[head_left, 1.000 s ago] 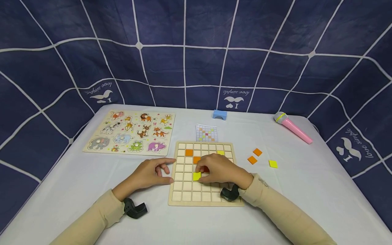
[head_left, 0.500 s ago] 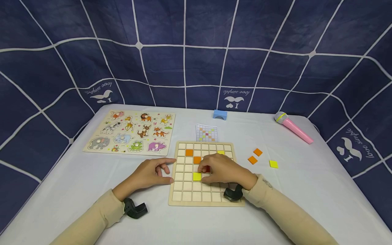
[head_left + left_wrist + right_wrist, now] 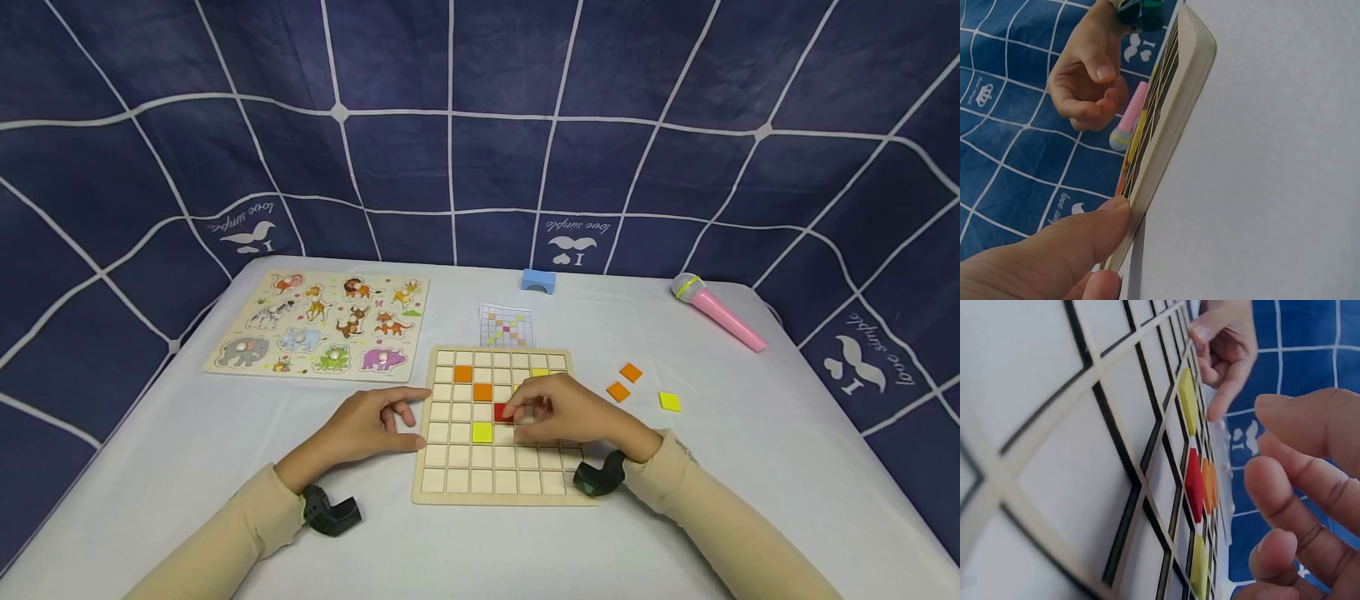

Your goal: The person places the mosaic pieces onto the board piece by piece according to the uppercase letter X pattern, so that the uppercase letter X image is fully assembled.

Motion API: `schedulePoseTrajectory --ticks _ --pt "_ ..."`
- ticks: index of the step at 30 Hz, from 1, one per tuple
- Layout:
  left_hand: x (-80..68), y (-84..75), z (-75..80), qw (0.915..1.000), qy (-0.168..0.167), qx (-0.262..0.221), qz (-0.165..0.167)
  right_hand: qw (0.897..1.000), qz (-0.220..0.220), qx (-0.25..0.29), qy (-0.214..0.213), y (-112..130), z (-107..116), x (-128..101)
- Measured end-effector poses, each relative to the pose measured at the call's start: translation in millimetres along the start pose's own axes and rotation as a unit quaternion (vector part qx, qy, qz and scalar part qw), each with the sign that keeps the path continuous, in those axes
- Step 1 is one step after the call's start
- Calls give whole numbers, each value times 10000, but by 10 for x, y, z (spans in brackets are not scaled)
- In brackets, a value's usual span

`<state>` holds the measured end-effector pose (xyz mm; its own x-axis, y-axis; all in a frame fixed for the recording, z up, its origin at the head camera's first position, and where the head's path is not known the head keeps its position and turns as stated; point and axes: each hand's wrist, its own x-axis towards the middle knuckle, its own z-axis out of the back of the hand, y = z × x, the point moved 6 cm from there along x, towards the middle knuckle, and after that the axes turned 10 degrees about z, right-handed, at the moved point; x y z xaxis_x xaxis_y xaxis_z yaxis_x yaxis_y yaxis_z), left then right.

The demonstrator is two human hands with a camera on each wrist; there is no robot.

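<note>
Right hand [image 3: 570, 412] hovers over the wooden grid board [image 3: 497, 492], fingers loosely curled and holding nothing — the red tile [image 3: 503, 412] sits in its cell just beside the fingertips. Left hand [image 3: 371, 425], fingers relaxed, touches the board's left edge. A brushing finger could probably flick that tile loose. The right wrist view shows the tile's [image 3: 1194, 482] raised edge — the head view doesn't.

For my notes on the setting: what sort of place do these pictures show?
Probably a staged tabletop play setup: a white-covered table with a wooden grid board, a wooden animal puzzle and a pink toy microphone, before a navy grid-patterned cloth backdrop.
</note>
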<state>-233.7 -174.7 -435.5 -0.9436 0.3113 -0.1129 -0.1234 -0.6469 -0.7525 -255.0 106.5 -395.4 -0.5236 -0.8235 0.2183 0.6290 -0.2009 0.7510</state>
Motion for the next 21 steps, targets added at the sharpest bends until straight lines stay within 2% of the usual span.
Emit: schedulePoseTrajectory --ticks 6,21 --pt "0 -5 -2 10000 2 14 2 9992 -101 269 -287 -22 134 -146" --pt "-2 -3 0 10000 4 17 18 9926 -419 541 -998 -224 470 -538"
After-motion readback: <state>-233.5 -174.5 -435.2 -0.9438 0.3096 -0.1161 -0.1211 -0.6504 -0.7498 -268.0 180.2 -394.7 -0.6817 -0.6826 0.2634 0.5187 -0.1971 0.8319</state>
